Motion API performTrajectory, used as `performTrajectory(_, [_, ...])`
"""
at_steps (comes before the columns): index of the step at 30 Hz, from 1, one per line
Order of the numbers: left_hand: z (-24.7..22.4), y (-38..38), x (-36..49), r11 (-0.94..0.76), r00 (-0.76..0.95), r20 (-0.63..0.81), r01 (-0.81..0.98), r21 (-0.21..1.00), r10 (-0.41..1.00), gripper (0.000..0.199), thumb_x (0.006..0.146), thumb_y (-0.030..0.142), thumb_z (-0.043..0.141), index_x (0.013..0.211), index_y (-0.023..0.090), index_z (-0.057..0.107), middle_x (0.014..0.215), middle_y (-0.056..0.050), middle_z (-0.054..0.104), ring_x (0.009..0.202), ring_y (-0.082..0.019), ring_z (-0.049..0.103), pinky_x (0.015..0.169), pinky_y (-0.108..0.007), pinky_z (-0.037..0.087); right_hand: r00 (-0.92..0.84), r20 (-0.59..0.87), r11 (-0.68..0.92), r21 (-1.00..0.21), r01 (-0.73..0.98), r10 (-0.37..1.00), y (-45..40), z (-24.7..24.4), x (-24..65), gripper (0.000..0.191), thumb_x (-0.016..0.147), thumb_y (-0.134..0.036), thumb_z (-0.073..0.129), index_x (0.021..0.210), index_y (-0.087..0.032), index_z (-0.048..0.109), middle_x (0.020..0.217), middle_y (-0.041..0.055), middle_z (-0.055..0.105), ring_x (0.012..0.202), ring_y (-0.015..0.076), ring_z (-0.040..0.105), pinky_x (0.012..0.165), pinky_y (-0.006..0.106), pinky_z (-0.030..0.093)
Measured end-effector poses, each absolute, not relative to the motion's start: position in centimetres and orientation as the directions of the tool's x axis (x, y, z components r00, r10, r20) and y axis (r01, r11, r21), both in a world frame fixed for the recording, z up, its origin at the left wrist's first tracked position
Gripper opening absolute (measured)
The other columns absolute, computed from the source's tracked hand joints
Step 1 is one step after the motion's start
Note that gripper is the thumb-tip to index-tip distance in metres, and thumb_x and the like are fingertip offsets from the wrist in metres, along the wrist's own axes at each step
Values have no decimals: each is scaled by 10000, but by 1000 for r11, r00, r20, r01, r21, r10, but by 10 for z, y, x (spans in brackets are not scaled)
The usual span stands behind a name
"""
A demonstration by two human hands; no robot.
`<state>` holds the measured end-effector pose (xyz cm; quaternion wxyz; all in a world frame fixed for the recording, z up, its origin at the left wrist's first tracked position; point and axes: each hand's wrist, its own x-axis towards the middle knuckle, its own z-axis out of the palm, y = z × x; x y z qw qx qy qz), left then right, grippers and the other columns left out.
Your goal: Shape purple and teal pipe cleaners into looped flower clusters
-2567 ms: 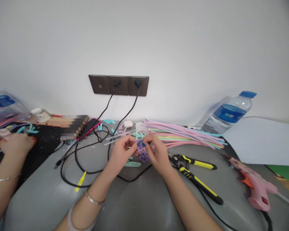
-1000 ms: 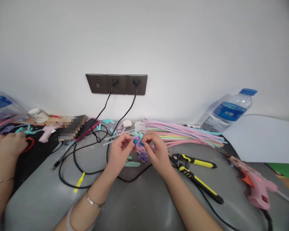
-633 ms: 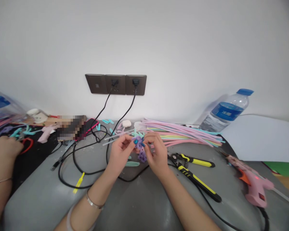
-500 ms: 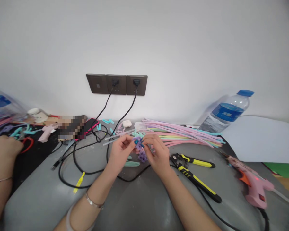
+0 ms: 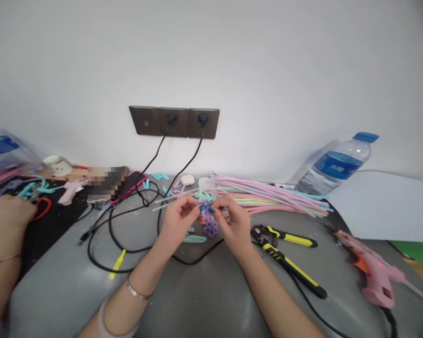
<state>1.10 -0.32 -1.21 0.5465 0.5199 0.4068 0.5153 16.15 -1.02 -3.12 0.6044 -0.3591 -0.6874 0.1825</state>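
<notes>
The purple fuzzy looped piece [image 5: 210, 227] is darkest at its near end; black long-handled metal pliers [image 5: 281, 258] bear yellow stripes; the pistol-shaped pink plastic glue gun [image 5: 376, 274] at right has an orange trigger [image 5: 362, 264].

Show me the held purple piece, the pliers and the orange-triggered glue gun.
Held purple piece [image 5: 207, 213], head view: its loops.
Pliers [image 5: 289, 267], head view: the nearer handle.
Orange-triggered glue gun [image 5: 376, 277], head view: its pink body.

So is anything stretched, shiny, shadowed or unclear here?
Head view: the water bottle looks tilted, probably from lens stretch, with a soft shadow on the wall; head view: faint glare on the grey tabletop; head view: fine detail on the purple loops unclear.
</notes>
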Motion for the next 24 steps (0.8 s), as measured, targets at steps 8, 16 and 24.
performTrajectory(8, [-25, -1, 14, -103, 56, 123, -274, 956, 991, 257, 726, 377, 757, 753, 159, 623, 674, 13, 638, 554, -106, 614, 565, -223, 562, 13, 643, 642, -765, 52, 765, -8, -34, 158, 109, 900, -132, 541, 858, -220, 591, 836, 40, 611, 826, 195, 589, 762, 350, 463])
performTrajectory(16, [-24, -4, 14, -133, 31, 151, -318, 939, 988, 204, 759, 344, 739, 781, 171, 633, 706, 19, 631, 624, -100, 599, 597, -203, 551, -10, 787, 753, -586, 301, 617, -12, -24, 162, 150, 859, -102, 611, 840, -239, 670, 876, 45, 645, 821, 195, 616, 738, 349, 485])
performTrajectory(24, [-20, -4, 15, -98, 40, 117, -322, 942, 992, 247, 763, 402, 724, 830, 172, 662, 769, -9, 649, 672, -128, 619, 586, -226, 572, 29, 781, 731, -597, 330, 624, -12, -25, 162, 144, 873, -91, 586, 830, -224, 621, 804, 29, 619, 775, 186, 593, 709, 337, 472])
